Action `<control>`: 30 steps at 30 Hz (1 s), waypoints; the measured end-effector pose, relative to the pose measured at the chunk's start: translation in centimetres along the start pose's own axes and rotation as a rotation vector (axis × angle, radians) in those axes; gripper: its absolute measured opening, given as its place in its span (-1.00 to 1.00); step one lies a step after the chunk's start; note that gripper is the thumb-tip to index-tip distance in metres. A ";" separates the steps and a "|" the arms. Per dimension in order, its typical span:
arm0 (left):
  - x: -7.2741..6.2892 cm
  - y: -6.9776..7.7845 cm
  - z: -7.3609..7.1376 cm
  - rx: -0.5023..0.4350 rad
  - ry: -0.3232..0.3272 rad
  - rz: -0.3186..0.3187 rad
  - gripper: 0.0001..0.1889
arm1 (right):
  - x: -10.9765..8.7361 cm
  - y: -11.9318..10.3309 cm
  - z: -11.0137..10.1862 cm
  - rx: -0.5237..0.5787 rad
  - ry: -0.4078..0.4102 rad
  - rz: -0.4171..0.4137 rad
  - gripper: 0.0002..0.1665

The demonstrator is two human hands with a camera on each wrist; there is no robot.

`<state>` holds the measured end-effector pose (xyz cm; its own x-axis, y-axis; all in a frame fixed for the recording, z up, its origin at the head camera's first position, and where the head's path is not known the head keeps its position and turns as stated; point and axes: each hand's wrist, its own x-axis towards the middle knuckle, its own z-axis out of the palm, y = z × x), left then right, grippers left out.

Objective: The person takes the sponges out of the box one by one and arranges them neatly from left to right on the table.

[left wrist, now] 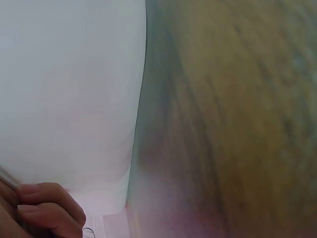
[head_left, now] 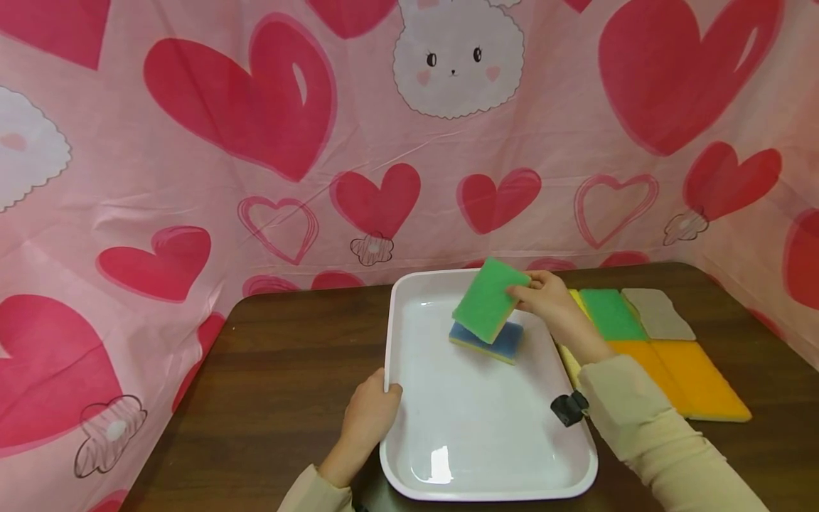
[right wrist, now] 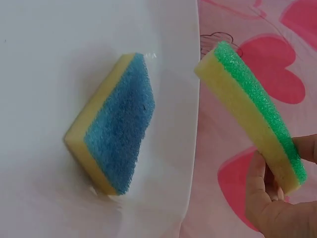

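Observation:
In the head view my right hand (head_left: 542,295) pinches a green-and-yellow sponge (head_left: 489,299) by one end, thumb on the green face. It hangs above a blue-and-yellow sponge (head_left: 489,341), which lies blue side up inside a white tray (head_left: 461,427) near its far right. The right wrist view shows the held sponge (right wrist: 252,116) slightly bent between thumb and fingers, apart from the blue-topped sponge (right wrist: 121,126). My left hand (head_left: 371,409) grips the tray's left rim. Its curled fingers (left wrist: 54,210) show at the lower left of the left wrist view.
Right of the tray, on the dark wooden table (head_left: 294,355), lie orange sponges (head_left: 697,377), a green sponge (head_left: 614,313) and a grey piece (head_left: 657,313). Yellow edges there are partly hidden by the right arm. A pink heart-patterned cloth (head_left: 384,142) hangs behind the table.

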<state>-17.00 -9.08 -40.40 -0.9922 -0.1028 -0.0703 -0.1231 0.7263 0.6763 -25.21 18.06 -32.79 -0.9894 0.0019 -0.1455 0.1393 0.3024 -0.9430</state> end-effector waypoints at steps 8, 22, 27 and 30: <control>0.1 -0.1 0.1 0.004 0.002 0.002 -0.69 | -0.9 0.5 -2.3 0.012 0.034 -0.052 -0.41; 0.1 -0.3 0.2 0.011 0.008 0.010 -0.71 | -2.3 1.7 -5.7 -0.048 0.026 -0.036 -0.35; 0.1 -0.2 0.2 0.011 0.004 0.006 -0.71 | -2.9 2.1 -7.0 -0.074 0.014 -0.023 -0.20; 0.1 -0.2 0.2 0.011 0.003 0.003 -0.71 | -3.1 2.4 -8.0 -0.122 0.018 -0.018 -0.16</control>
<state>-17.06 -9.13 -40.66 -0.9925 -0.1027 -0.0660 -0.1204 0.7338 0.6686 -22.14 26.37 -32.22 -0.9923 0.0122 -0.1230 0.1169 0.4162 -0.9017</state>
